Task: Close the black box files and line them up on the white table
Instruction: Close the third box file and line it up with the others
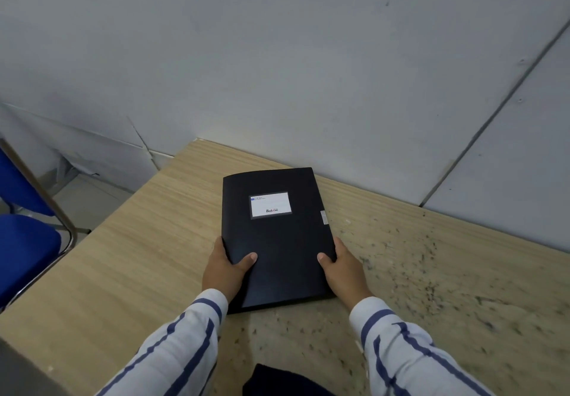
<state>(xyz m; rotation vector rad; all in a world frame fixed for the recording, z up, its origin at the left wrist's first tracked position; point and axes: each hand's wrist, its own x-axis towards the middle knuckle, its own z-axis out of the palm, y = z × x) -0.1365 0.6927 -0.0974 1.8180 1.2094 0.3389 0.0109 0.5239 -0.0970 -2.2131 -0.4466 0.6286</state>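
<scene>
A black box file with a white label on its lid lies flat and closed on a light wooden table. My left hand grips its left edge, thumb on top. My right hand grips its right edge the same way. A small grey tab sits on the file's right side. Both sleeves are white with blue stripes. No white table is in view.
The table's right part is stained with dark specks. A grey wall runs right behind the table. A blue chair with a metal frame stands at the left. A dark object shows at the bottom edge.
</scene>
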